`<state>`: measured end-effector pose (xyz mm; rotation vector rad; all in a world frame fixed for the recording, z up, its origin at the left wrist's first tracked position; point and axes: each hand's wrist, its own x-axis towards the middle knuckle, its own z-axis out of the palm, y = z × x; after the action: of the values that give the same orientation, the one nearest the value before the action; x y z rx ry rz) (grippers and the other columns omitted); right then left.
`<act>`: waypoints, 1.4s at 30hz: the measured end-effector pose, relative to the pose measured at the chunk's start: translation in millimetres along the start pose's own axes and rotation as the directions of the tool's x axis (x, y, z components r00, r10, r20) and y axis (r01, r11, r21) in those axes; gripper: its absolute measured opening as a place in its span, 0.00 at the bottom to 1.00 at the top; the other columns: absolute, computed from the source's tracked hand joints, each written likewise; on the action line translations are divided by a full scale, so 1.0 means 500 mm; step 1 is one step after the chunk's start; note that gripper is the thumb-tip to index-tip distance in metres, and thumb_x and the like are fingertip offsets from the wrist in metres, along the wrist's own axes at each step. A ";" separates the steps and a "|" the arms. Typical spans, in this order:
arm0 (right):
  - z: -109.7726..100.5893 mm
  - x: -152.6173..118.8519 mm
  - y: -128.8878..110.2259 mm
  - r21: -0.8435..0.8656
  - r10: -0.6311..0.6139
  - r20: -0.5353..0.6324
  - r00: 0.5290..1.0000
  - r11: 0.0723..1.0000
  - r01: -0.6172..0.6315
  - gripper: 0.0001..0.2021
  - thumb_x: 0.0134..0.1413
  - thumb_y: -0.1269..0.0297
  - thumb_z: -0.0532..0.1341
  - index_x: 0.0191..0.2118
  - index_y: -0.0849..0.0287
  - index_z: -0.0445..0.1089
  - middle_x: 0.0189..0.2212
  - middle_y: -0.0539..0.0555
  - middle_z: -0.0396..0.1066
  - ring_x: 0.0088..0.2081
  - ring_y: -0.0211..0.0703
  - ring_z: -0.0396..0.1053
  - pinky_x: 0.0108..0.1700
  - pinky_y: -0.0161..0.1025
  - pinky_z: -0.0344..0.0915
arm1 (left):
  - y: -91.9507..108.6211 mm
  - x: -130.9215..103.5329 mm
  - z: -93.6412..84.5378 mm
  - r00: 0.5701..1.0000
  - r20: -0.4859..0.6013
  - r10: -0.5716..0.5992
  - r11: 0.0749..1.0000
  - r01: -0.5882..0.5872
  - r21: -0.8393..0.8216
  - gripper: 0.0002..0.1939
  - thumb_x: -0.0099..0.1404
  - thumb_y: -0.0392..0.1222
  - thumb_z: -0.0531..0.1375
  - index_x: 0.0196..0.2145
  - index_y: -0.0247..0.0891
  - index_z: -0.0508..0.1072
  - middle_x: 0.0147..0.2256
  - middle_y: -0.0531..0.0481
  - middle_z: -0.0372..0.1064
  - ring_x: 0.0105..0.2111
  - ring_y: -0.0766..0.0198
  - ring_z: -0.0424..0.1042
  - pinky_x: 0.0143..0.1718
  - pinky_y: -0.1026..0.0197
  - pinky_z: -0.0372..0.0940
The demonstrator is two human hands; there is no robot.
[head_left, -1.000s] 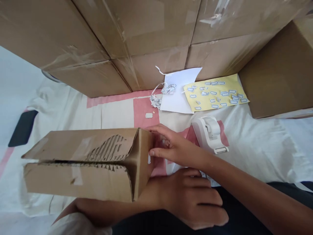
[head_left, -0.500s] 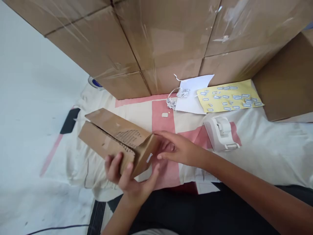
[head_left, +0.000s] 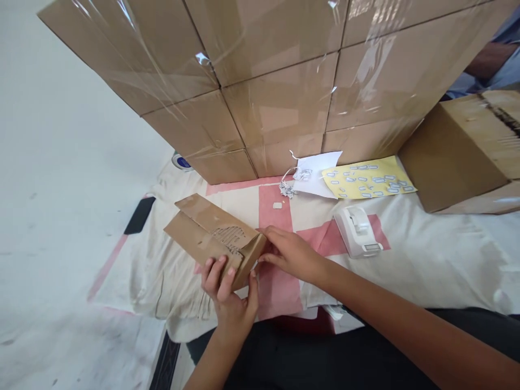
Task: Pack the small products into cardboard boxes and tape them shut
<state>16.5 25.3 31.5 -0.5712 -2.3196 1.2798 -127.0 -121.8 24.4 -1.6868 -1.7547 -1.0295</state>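
Observation:
A small brown cardboard box point(head_left: 203, 230) is tilted above the cloth-covered surface, its long top flaps almost meeting. Torn, ridged cardboard shows on one flap near the right end. My left hand point(head_left: 231, 295) grips the near right corner, fingers over the top flap and thumb against the end. At the far corner of that same end, my right hand point(head_left: 290, 252) pinches the box edge between thumb and fingers. A small white label on the end face is mostly hidden by my fingers.
A white tape dispenser point(head_left: 358, 233) stands to the right. Behind it lie a yellow sheet point(head_left: 357, 187) with several small stickers and a white sheet point(head_left: 319, 168). Film-wrapped cartons point(head_left: 280, 108) rise at the back; another carton point(head_left: 450, 157) is right, near a person's arm point(head_left: 489, 59).
My right hand has closed onto the box's end, where it was loosely apart before. The gap between the top flaps has narrowed. My left thumb now touches the end. The camera view has shifted.

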 end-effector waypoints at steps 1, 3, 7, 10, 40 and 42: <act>0.001 0.000 0.001 -0.008 -0.008 0.003 1.000 1.000 0.008 0.24 0.63 0.64 0.66 0.62 0.58 0.64 0.54 0.60 0.72 0.53 0.53 0.73 0.52 0.49 0.71 | -0.002 -0.001 0.000 1.000 0.001 0.001 1.000 -0.001 -0.003 0.43 0.59 0.29 0.69 0.66 0.44 0.54 0.61 0.36 0.59 0.68 0.44 0.55 0.66 0.31 0.56; 0.003 0.002 -0.001 -0.021 -0.006 0.006 1.000 1.000 0.006 0.28 0.61 0.63 0.68 0.63 0.59 0.62 0.55 0.61 0.71 0.53 0.54 0.73 0.52 0.49 0.71 | -0.008 -0.004 -0.002 1.000 0.004 0.017 1.000 -0.017 -0.023 0.44 0.59 0.28 0.69 0.67 0.44 0.53 0.62 0.36 0.58 0.69 0.44 0.53 0.67 0.30 0.54; 0.009 -0.003 -0.012 -0.037 0.027 -0.025 0.999 0.999 -0.028 0.38 0.50 0.54 0.75 0.62 0.60 0.62 0.55 0.61 0.71 0.51 0.55 0.75 0.50 0.47 0.73 | -0.013 -0.006 -0.011 0.996 -0.013 0.084 0.993 -0.085 -0.077 0.48 0.58 0.26 0.70 0.69 0.46 0.52 0.64 0.35 0.58 0.72 0.45 0.49 0.69 0.26 0.48; -0.004 -0.030 -0.018 -0.129 -0.037 -0.061 0.997 0.991 0.029 0.35 0.54 0.49 0.72 0.62 0.61 0.64 0.53 0.63 0.72 0.51 0.55 0.75 0.50 0.46 0.72 | 0.000 0.000 -0.017 0.988 -0.048 0.146 0.981 -0.151 -0.126 0.55 0.55 0.24 0.72 0.72 0.46 0.50 0.65 0.35 0.59 0.71 0.47 0.53 0.70 0.28 0.46; -0.326 -0.682 -0.014 -0.136 0.027 -0.941 0.338 0.883 -0.450 0.30 0.63 0.35 0.50 0.23 0.56 0.64 0.21 0.51 0.60 0.22 0.42 0.57 0.25 0.41 0.52 | 0.596 0.030 0.228 0.813 -0.013 0.582 0.447 -0.333 -0.830 0.20 0.67 0.33 0.59 0.56 0.37 0.66 0.58 0.37 0.70 0.71 0.44 0.55 0.64 0.34 0.67; -0.329 -0.678 -0.006 -0.077 0.065 -0.960 0.272 0.874 -0.480 0.28 0.66 0.39 0.50 0.25 0.56 0.64 0.21 0.51 0.61 0.23 0.43 0.58 0.26 0.41 0.53 | 0.605 0.034 0.238 0.819 0.000 0.574 0.461 -0.324 -0.826 0.20 0.68 0.33 0.58 0.57 0.37 0.66 0.59 0.37 0.69 0.70 0.44 0.56 0.65 0.34 0.65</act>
<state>385.0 -47.4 56.6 -1.4586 -1.3672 0.3031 186.2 -32.5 21.6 -2.7917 -0.7964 -1.4758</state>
